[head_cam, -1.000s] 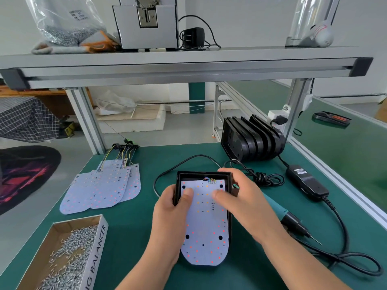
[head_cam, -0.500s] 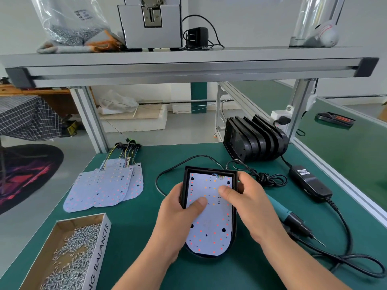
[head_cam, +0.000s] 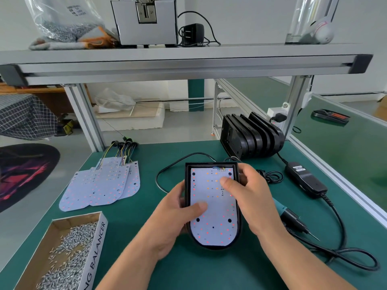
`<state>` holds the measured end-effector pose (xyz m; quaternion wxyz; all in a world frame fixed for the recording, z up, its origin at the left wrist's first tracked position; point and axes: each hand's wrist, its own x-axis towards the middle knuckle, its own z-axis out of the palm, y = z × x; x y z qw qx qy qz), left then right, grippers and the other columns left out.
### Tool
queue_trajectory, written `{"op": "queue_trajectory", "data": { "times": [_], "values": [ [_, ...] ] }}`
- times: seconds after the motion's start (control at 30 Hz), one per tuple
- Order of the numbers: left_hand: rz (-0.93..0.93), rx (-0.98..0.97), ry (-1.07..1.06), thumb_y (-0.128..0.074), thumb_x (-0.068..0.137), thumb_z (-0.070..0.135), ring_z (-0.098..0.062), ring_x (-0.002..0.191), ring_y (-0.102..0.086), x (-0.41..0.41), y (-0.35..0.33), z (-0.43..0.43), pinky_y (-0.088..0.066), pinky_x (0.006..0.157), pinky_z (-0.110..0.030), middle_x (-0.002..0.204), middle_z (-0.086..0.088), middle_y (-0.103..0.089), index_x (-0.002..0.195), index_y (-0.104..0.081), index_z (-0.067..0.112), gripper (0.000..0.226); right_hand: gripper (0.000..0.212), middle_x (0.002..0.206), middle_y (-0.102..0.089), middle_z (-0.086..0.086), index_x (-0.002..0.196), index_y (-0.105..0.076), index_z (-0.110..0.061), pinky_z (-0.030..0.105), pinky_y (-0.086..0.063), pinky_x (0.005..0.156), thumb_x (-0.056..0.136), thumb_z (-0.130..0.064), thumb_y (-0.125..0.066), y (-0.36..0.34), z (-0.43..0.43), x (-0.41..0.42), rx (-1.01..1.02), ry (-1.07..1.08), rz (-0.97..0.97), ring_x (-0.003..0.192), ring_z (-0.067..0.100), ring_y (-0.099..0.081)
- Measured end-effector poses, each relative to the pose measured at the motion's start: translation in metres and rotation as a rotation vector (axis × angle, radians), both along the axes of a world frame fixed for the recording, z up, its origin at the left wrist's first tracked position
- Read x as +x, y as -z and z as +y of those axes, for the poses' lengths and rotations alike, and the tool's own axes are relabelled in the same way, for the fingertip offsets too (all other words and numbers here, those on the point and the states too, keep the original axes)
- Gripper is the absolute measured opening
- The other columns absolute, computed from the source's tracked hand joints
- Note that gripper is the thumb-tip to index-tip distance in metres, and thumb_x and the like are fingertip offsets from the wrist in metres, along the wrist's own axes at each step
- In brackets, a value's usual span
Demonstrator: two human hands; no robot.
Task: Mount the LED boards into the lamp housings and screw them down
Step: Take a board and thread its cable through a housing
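L hand (head_cam: 171, 218) & R hand (head_cam: 251, 197) grip housing (head_cam: 201, 165), thumbs press LED board (head_cam: 209, 191) in, prob seated

One head-worn view — looking forward and down, close over the green bench (head_cam: 146, 258) — no second view.

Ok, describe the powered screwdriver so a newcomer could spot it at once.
On the green bench mat, look right of the black lamp housing holding the white LED board. The teal-and-black pen-shaped screwdriver lies there. Unlike the boxy black power adapter behind it, it ends in a thin metal bit.
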<state>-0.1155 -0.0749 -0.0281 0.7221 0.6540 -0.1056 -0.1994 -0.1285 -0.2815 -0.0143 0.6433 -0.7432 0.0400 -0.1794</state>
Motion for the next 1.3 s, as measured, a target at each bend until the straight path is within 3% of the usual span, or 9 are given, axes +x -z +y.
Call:
{"op": "queue_trajectory", "data": {
  "times": [0.1,0.23,0.43,0.53,0.63,0.87,0.97,1.07,1.3],
  "values": [
    [0.058,0.067,0.124,-0.079,0.087,0.017,-0.033,0.119,-0.074,0.001,0.001,0.005,-0.063,0.097,-0.049,0.130,-0.009,-0.077,0.135,-0.066,0.010,0.051,0.022,0.095,-0.079,-0.005,0.105,-0.073,-0.034,0.043,-0.059,0.080,0.083,-0.035,-0.075,-0.001,-0.004,0.001,0.029,0.030,-0.002,0.087,0.019,-0.075],
    [-0.024,0.146,0.000,-0.076,0.082,0.018,-0.030,0.111,-0.077,-0.003,0.003,-0.005,-0.062,0.097,-0.056,0.120,-0.005,-0.080,0.131,-0.065,0.012,0.051,0.023,0.104,-0.079,-0.012,0.111,-0.071,-0.042,0.037,-0.056,0.083,0.090,-0.033,-0.070,-0.002,-0.005,0.000,-0.058,-0.015,-0.016,0.094,0.010,-0.074],
    [-0.090,0.174,-0.093,-0.073,0.083,0.022,-0.023,0.112,-0.076,-0.003,0.003,-0.006,-0.058,0.104,-0.056,0.119,0.002,-0.080,0.128,-0.067,0.020,0.046,0.070,0.117,-0.078,-0.014,0.137,-0.056,-0.050,0.040,-0.057,0.101,0.090,-0.003,-0.077,-0.003,-0.018,0.003,-0.131,-0.246,0.142,0.109,0.008,-0.074],
    [-0.069,0.153,-0.041,-0.074,0.086,0.021,-0.021,0.116,-0.075,-0.002,0.003,-0.003,-0.060,0.102,-0.046,0.124,0.004,-0.079,0.133,-0.063,0.022,0.049,0.058,0.114,-0.079,-0.014,0.130,-0.063,-0.040,0.045,-0.059,0.100,0.080,-0.015,-0.080,-0.002,-0.016,0.004,-0.132,-0.182,0.143,0.104,0.007,-0.075],
    [-0.037,0.161,0.051,-0.078,0.083,0.022,-0.019,0.112,-0.077,-0.002,0.004,0.000,-0.064,0.085,-0.032,0.125,0.006,-0.077,0.137,-0.057,0.028,0.057,0.055,0.115,-0.079,-0.014,0.128,-0.066,-0.035,0.045,-0.058,0.098,0.076,-0.020,-0.076,0.000,-0.014,0.005,-0.073,-0.154,0.125,0.105,0.009,-0.075],
    [-0.060,0.204,-0.054,-0.079,0.076,0.023,-0.015,0.095,-0.078,-0.002,0.003,-0.003,-0.062,0.071,-0.030,0.110,0.006,-0.079,0.127,-0.061,0.027,0.054,0.047,0.120,-0.077,-0.017,0.127,-0.066,-0.042,0.041,-0.057,0.096,0.085,-0.022,-0.076,0.001,-0.015,0.004,-0.113,-0.172,0.071,0.109,0.006,-0.073],
    [-0.071,0.175,-0.106,-0.077,0.079,0.025,-0.015,0.103,-0.078,-0.004,0.002,-0.006,-0.064,0.077,-0.032,0.114,0.009,-0.079,0.127,-0.061,0.027,0.050,0.070,0.123,-0.076,-0.009,0.140,-0.055,-0.046,0.038,-0.060,0.091,0.079,-0.027,-0.085,0.003,-0.016,0.005,-0.050,-0.272,0.130,0.109,0.011,-0.075],
    [-0.081,0.140,-0.226,-0.078,0.094,0.015,-0.016,0.109,-0.077,0.001,0.000,-0.004,-0.065,0.087,-0.040,0.120,0.009,-0.079,0.129,-0.061,0.026,0.040,0.093,0.112,-0.075,0.000,0.147,-0.044,-0.041,0.030,-0.061,0.072,0.066,-0.036,-0.090,0.005,-0.008,0.004,-0.104,-0.334,0.253,0.089,0.018,-0.078],
    [-0.104,0.213,-0.234,-0.068,0.102,0.012,-0.014,0.105,-0.078,-0.001,0.002,-0.008,-0.067,0.085,-0.044,0.118,0.011,-0.078,0.127,-0.062,0.028,0.031,0.051,0.088,-0.078,-0.005,0.111,-0.058,-0.032,0.029,-0.058,0.060,0.067,-0.041,-0.082,0.011,-0.005,0.007,-0.204,-0.289,0.263,0.067,0.017,-0.074]
  ]
}}
